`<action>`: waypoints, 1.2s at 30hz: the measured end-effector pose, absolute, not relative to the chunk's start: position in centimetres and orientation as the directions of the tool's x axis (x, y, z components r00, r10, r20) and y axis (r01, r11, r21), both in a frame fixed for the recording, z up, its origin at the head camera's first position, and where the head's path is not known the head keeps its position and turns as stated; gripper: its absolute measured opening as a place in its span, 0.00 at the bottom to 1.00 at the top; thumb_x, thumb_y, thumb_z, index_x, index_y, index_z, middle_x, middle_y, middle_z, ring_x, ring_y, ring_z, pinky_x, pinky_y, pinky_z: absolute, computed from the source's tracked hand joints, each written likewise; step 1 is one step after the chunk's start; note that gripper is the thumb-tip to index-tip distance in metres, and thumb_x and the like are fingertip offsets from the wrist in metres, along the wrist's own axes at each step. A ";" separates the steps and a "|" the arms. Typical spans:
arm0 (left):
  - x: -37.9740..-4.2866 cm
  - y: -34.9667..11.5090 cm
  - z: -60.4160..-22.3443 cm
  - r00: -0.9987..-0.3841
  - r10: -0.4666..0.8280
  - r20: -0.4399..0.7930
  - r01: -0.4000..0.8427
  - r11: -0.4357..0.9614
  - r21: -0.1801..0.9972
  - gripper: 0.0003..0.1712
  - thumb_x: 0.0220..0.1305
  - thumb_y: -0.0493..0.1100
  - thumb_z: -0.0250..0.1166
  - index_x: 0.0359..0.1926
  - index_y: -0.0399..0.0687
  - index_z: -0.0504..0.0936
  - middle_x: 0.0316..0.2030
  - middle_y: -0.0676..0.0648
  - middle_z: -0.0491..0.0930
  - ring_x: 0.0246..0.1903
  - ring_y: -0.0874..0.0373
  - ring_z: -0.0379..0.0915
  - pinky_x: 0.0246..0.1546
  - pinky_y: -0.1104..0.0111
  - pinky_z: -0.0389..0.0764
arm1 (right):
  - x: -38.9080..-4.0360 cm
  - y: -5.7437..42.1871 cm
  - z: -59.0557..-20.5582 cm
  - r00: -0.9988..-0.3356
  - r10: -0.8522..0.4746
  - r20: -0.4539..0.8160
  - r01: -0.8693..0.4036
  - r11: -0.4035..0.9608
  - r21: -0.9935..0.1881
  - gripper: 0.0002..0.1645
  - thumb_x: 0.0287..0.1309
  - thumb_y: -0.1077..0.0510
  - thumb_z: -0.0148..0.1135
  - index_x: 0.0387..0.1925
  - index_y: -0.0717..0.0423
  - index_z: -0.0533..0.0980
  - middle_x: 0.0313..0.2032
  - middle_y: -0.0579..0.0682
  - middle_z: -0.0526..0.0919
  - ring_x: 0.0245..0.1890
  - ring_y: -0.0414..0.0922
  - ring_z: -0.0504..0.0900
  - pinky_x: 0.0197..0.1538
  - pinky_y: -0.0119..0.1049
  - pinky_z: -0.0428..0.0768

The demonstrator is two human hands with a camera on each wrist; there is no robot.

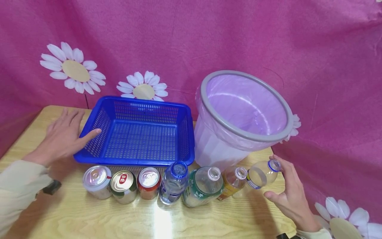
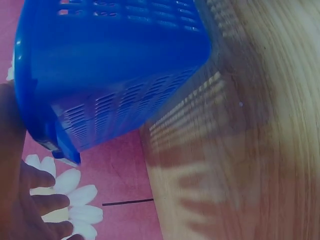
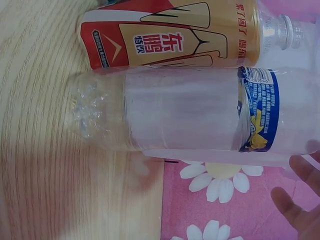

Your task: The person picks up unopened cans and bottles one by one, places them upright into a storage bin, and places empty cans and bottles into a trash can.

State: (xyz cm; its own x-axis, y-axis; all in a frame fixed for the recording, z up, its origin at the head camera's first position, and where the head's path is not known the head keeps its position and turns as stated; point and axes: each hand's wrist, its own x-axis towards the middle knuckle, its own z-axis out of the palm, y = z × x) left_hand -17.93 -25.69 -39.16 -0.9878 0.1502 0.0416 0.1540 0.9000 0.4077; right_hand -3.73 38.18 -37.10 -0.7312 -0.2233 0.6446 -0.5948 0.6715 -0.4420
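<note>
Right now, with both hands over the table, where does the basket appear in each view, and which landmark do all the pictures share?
Head: the basket sits left of centre, between the left hand and the bin.
Left wrist: its outer walls fill much of the upper left, with the hand at the left edge.
Right wrist: not in it.
Shared landmark: the wooden table, visible in all three views.
</note>
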 end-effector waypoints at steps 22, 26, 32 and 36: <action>-19.0 -24.8 -40.0 -0.973 0.127 0.191 0.184 0.929 0.320 0.41 0.68 0.71 0.56 0.33 0.31 0.72 0.29 0.35 0.71 0.36 0.37 0.66 0.33 0.56 0.60 | -4.7 37.3 -38.5 -0.680 -0.166 0.714 -0.627 0.637 -0.449 0.70 0.46 0.25 0.74 0.67 0.80 0.64 0.64 0.38 0.76 0.64 0.28 0.75 0.70 0.20 0.66; -19.0 -24.8 -40.1 -0.974 0.142 0.179 0.190 0.938 0.291 0.38 0.69 0.69 0.55 0.27 0.35 0.69 0.25 0.38 0.68 0.33 0.40 0.65 0.34 0.57 0.59 | -4.8 37.2 -38.7 -0.667 -0.174 0.724 -0.625 0.659 -0.418 0.70 0.47 0.24 0.72 0.66 0.80 0.64 0.64 0.37 0.75 0.64 0.28 0.74 0.70 0.20 0.65; -19.3 -25.0 -39.9 -0.983 0.147 0.107 0.168 0.961 0.220 0.41 0.68 0.73 0.53 0.24 0.36 0.68 0.24 0.39 0.68 0.30 0.41 0.65 0.30 0.57 0.62 | -5.0 37.0 -39.1 -0.641 -0.181 0.746 -0.641 0.661 -0.390 0.69 0.48 0.24 0.71 0.64 0.82 0.64 0.62 0.40 0.77 0.63 0.28 0.75 0.70 0.21 0.65; -19.6 -24.8 -39.6 -0.986 0.162 0.044 0.166 0.975 0.149 0.42 0.69 0.72 0.50 0.24 0.34 0.70 0.23 0.38 0.70 0.28 0.42 0.68 0.24 0.59 0.64 | -5.2 36.8 -39.3 -0.637 -0.167 0.752 -0.635 0.667 -0.390 0.69 0.49 0.25 0.72 0.64 0.83 0.64 0.61 0.40 0.77 0.62 0.28 0.75 0.70 0.21 0.65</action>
State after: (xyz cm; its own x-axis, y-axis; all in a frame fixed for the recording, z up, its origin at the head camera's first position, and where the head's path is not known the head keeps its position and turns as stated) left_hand -19.56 -24.79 -39.56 -0.9859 0.1616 0.0441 0.1665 0.9747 0.1492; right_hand -5.15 36.81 -39.28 -0.6374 -0.1666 0.7523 -0.6346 0.6672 -0.3899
